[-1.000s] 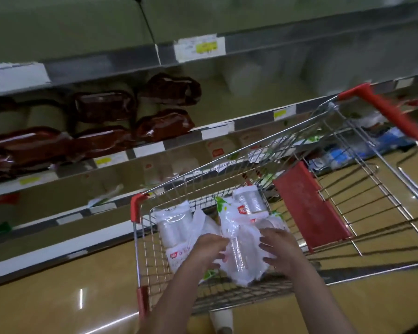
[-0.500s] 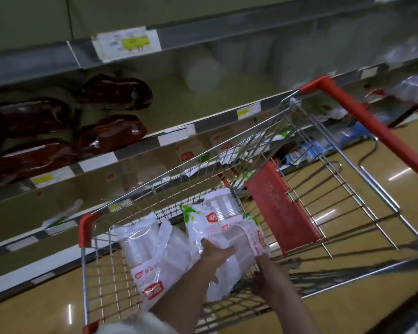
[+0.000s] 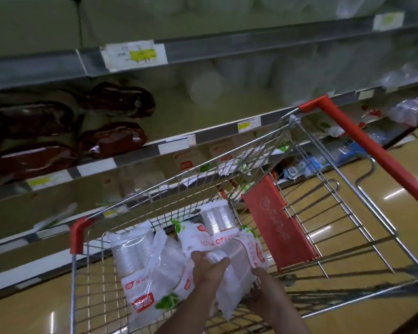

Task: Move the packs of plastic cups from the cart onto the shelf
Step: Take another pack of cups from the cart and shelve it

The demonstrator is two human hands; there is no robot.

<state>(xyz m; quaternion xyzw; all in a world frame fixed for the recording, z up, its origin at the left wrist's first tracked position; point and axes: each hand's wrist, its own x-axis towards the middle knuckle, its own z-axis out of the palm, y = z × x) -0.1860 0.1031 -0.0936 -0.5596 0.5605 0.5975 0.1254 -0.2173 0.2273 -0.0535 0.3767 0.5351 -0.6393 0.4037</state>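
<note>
Several clear packs of plastic cups with red and white labels lie in the wire cart (image 3: 229, 169). My left hand (image 3: 209, 263) grips the top of one pack of cups (image 3: 234, 259) near the cart's middle. My right hand (image 3: 261, 283) holds the same pack from below on its right side. Another pack (image 3: 135, 259) lies at the left of the basket, and a third pack (image 3: 217, 216) stands behind the held one. The middle shelf (image 3: 174, 109) shows bare green board above the cart.
Dark red packages (image 3: 111, 138) fill the left of the middle shelf. Blurred clear containers (image 3: 251, 75) sit at its back right. The cart's red handle (image 3: 372, 145) and red seat flap (image 3: 278, 222) are to the right. Lower shelves hold mixed goods (image 3: 309, 162).
The camera has moved closer and tilted up toward the shelves. Both hands have shifted their hold on the pack, the right hand going underneath it, and the pack has lifted slightly.
</note>
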